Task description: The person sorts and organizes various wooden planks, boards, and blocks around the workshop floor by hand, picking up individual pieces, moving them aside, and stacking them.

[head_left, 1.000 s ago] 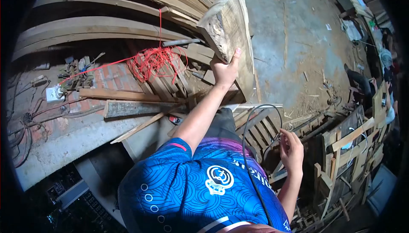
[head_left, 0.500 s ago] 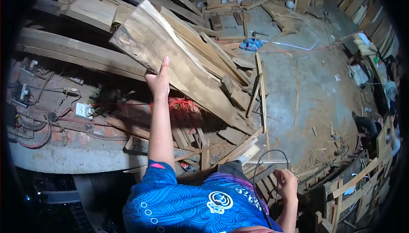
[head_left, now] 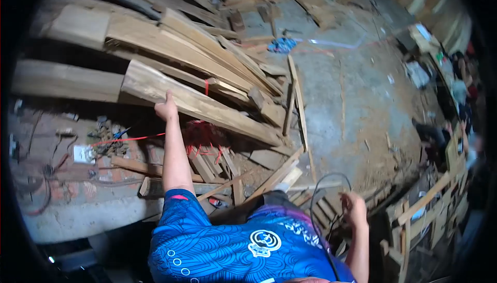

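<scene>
My left hand (head_left: 166,109) is closed on the lower edge of a thick wooden plank (head_left: 207,108), near its left end. The plank slopes down to the right, and its far end lies by short wood blocks. Over to the right, my right hand (head_left: 355,208) hangs beside my body with its fingers loosely bent and apart, with nothing visible in it. A thin black cable (head_left: 312,208) loops close to that hand. Red string (head_left: 203,137) lies tangled over wood pieces below the plank.
Stacked boards (head_left: 171,45) lie behind the plank. A white socket box (head_left: 84,154) and wires sit on the ledge at left. A blue bundle (head_left: 282,45) lies on the concrete floor (head_left: 323,96). Wooden frames (head_left: 429,200) stand at right, with another person partly visible beyond.
The plank's left end has come down and the board has turned, so its broad face shows less. My left hand moved down with it. The camera view has shifted slightly.
</scene>
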Demonstrator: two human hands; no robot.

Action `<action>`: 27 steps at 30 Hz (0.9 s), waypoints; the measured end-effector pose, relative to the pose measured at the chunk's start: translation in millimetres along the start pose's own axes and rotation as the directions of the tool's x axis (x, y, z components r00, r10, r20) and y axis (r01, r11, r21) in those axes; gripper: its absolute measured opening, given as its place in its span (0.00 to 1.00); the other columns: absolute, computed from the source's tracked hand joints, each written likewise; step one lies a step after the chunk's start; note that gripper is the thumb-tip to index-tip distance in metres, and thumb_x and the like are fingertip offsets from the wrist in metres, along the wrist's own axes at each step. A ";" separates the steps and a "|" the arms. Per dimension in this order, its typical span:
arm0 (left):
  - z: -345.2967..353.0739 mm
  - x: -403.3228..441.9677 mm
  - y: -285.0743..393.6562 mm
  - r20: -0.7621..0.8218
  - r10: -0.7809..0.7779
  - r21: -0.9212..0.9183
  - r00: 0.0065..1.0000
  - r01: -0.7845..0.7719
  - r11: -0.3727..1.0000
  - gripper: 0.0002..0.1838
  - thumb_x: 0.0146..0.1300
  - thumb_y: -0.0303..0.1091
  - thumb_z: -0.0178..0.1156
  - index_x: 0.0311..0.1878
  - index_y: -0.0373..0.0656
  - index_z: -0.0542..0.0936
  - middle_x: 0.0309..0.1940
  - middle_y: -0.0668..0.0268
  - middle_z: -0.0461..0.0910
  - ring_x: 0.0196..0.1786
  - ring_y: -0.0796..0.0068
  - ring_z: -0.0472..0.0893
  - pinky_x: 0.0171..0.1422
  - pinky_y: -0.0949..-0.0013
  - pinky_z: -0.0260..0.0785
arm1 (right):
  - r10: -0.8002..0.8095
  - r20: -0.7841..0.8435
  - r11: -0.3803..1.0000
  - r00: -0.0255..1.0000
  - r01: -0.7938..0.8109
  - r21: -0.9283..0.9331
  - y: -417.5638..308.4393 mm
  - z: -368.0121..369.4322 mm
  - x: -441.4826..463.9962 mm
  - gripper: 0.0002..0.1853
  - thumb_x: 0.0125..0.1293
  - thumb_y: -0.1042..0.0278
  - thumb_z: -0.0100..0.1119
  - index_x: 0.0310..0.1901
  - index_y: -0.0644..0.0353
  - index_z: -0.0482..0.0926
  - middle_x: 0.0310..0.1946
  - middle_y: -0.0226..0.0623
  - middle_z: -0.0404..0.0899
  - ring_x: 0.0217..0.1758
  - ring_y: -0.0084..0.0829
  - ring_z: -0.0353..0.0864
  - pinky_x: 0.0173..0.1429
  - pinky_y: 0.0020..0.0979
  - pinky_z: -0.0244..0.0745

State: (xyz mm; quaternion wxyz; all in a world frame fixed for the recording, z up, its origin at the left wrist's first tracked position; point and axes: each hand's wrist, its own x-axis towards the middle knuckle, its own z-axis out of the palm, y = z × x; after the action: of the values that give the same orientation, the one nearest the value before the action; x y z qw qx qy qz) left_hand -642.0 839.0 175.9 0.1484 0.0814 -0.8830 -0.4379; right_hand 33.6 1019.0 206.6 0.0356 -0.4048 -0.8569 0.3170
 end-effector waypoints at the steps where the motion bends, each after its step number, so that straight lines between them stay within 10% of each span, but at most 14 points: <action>1: 16.6 -1.8 -23.4 -0.054 0.089 -0.112 0.995 -0.095 0.989 0.32 0.52 0.53 0.73 0.27 0.23 0.80 0.27 0.44 0.82 0.32 0.51 0.84 0.39 0.53 0.73 | -0.026 -0.036 1.000 0.999 0.025 -0.019 -2.3 -0.1 4.1 0.11 0.58 0.76 0.56 0.42 0.57 0.82 0.32 0.46 0.80 0.38 0.49 0.80 0.42 0.41 0.75; 7: 76.7 -49.6 -119.8 0.146 -0.304 -0.134 0.941 0.323 0.937 0.35 0.47 0.39 0.78 0.54 0.26 0.76 0.56 0.46 0.78 0.58 0.57 0.79 0.63 0.60 0.71 | 0.113 0.051 0.993 0.992 -0.114 0.016 14.3 -3.3 -5.7 0.15 0.53 0.80 0.59 0.43 0.58 0.82 0.33 0.44 0.80 0.37 0.43 0.81 0.42 0.37 0.76; 17: 74.8 -43.6 -90.3 0.435 -0.336 -0.427 0.836 0.520 0.740 0.25 0.55 0.33 0.68 0.57 0.45 0.74 0.51 0.66 0.78 0.55 0.66 0.77 0.59 0.50 0.65 | 0.533 0.070 0.842 0.843 -0.537 0.047 249.0 39.6 -106.2 0.09 0.58 0.68 0.62 0.39 0.61 0.83 0.34 0.49 0.83 0.41 0.45 0.85 0.46 0.38 0.78; 22: 98.7 -97.2 -56.0 0.524 -0.210 -0.510 0.825 0.502 0.698 0.14 0.70 0.32 0.54 0.55 0.40 0.73 0.40 0.64 0.78 0.34 0.73 0.79 0.38 0.69 0.74 | 0.824 0.211 0.508 0.526 -0.851 0.138 345.8 35.6 -172.3 0.08 0.56 0.73 0.66 0.39 0.62 0.85 0.30 0.39 0.86 0.35 0.29 0.85 0.44 0.32 0.78; 27: 105.0 -131.2 16.2 0.477 -0.174 -0.211 0.861 0.305 0.929 0.18 0.73 0.46 0.50 0.42 0.42 0.81 0.13 0.76 0.63 0.11 0.82 0.60 0.13 0.74 0.50 | 0.778 0.040 0.612 0.626 -0.772 0.172 481.1 27.5 -201.8 0.09 0.61 0.67 0.62 0.35 0.64 0.85 0.26 0.41 0.84 0.27 0.30 0.82 0.35 0.31 0.79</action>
State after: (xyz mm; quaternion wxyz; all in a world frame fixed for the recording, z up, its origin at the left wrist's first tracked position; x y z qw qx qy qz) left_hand -553.6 963.3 103.6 -0.1062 0.0663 -0.8052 -0.5797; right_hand 482.9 1087.0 -51.0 -0.0532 -0.7365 -0.5664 0.3660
